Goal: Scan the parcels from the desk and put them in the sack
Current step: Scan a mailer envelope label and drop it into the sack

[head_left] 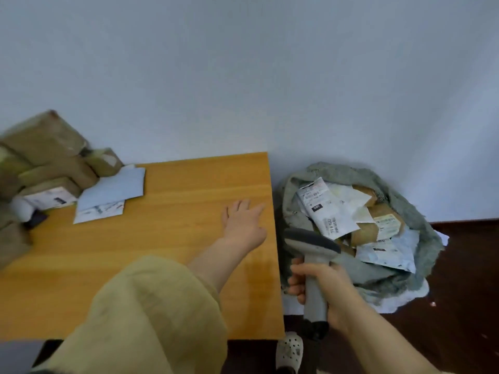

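Gripping the handle of a grey barcode scanner (pixel 314 265) with fingers and thumb curled tight round it, a person's right hand (pixel 328 291) hangs just off the right edge of the wooden desk (pixel 175 252), over the near rim of the sack (pixel 424 228). The left hand (pixel 244 225) is stretched out near that same edge, fingers straight and spread, holding nothing; whether it touches the wood cannot be told. Brown taped parcels (pixel 48 155) are stacked at the desk's far left corner, with two pale flat mailers (pixel 113 191) overlapping just beside them. The grey-green sack sits open on the dark floor (pixel 464 279) against the wall (pixel 243 76), beside the desk's far right corner, holding labelled packets (pixel 332 211) in white and brown. A loose tan sleeve (pixel 151 314) covers the left arm; a pale perforated shoe (pixel 290 352) shows below the near right corner
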Motion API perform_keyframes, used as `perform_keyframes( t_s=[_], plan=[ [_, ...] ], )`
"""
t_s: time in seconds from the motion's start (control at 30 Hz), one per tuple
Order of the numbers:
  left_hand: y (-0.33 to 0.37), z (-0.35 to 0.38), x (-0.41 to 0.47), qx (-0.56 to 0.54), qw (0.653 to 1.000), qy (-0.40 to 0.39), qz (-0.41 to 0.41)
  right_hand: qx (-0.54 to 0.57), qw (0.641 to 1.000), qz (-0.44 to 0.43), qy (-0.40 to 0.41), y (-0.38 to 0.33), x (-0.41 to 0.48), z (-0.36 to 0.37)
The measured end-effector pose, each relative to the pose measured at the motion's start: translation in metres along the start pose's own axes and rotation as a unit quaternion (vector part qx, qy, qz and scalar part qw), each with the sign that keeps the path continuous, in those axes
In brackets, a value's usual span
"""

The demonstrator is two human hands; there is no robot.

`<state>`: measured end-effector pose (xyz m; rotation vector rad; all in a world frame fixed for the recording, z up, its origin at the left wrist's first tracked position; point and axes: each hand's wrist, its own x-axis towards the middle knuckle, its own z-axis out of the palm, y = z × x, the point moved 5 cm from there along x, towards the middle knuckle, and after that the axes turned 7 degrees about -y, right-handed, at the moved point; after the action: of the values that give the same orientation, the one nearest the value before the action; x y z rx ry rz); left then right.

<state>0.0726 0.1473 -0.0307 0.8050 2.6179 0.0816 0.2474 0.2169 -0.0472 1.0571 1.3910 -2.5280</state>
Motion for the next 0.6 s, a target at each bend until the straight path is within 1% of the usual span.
perform_keyframes(
  t_s=[0.17, 0.3, 0.47, 0.6],
  plan=[
    [-0.073, -0.019, -0.071, -0.006, 0.996, 0.025, -0.082, -0.003, 0.998, -0.028, -0.053, 0.012, -0.019, 0.073],
    [-0.143, -0.037, -0.112, -0.044, 0.986, 0.059, -0.148, -0.005, 0.995, -0.05, -0.082, 0.013, -0.027, 0.128],
    [-0.224, -0.049, -0.145, -0.084, 0.97, 0.082, -0.212, -0.03, 0.991, -0.058, -0.12, 0.016, -0.027, 0.197],
    [-0.302, -0.058, -0.158, -0.121, 0.951, 0.112, -0.26, -0.058, 0.985, -0.055, -0.15, 0.025, -0.011, 0.267]
  ],
)
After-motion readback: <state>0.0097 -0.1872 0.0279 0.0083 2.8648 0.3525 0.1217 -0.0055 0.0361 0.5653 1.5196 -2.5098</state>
